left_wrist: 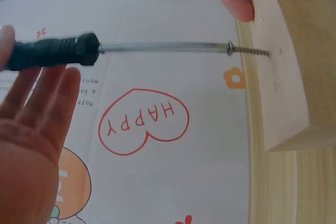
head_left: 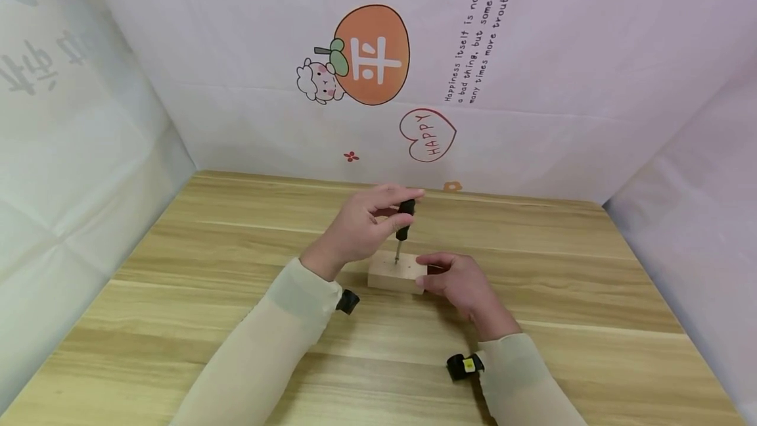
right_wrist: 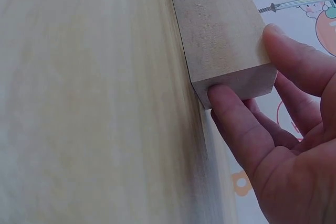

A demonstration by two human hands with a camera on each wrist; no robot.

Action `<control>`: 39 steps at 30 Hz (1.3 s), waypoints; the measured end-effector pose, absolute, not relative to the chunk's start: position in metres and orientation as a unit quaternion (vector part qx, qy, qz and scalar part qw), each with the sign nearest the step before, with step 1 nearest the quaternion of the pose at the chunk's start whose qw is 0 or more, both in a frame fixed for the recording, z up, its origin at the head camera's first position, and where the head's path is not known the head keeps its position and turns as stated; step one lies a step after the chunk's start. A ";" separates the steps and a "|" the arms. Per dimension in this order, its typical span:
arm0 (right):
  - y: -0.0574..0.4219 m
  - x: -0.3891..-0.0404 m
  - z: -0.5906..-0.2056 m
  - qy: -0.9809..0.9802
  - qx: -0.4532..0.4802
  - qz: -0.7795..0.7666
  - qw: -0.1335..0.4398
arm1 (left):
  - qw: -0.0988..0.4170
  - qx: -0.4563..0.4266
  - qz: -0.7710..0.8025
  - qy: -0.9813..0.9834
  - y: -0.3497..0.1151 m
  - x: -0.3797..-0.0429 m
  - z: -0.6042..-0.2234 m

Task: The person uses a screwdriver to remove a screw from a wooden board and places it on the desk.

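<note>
A pale wooden block lies on the table, with a few small holes in its top face. A screw stands partly sunk in that face, its head against the tip of a screwdriver with a black handle. My left hand holds the handle between thumb and fingers, above the block. At the block's right end, my right hand grips it, with the thumb on the top edge and a finger pressed to the end face.
The wood-grain table runs back to a printed white sheet. More white sheeting hangs at both sides. A black wrist camera sits by the left cuff, another black camera by the right.
</note>
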State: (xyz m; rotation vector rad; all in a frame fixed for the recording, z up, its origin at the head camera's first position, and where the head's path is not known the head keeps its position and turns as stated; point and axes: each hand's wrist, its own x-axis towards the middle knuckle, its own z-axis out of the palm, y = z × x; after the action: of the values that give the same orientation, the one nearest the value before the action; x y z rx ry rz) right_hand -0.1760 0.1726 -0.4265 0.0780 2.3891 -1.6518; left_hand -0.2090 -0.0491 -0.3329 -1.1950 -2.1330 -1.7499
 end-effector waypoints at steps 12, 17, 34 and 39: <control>0.174 -0.176 -0.427 0.818 0.024 -0.562 0.119 | 0.142 -0.390 -0.606 -0.678 -0.041 -0.202 -0.336; 0.173 -0.176 -0.425 0.823 0.025 -0.554 0.118 | 0.180 -0.404 -0.566 -0.695 -0.038 -0.200 -0.339; 0.172 -0.174 -0.425 0.812 0.025 -0.571 0.115 | 0.093 -0.368 -0.558 -0.738 -0.046 -0.203 -0.333; 0.172 -0.175 -0.425 0.814 0.026 -0.568 0.117 | 0.102 -0.386 -0.537 -0.743 -0.045 -0.204 -0.334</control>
State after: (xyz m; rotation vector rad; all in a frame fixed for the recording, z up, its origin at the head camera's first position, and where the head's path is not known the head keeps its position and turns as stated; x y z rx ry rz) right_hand -0.1746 0.1718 -0.4249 0.0767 2.3833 -1.6645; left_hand -0.2036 -0.0448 -0.3344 -1.1399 -2.1944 -1.5861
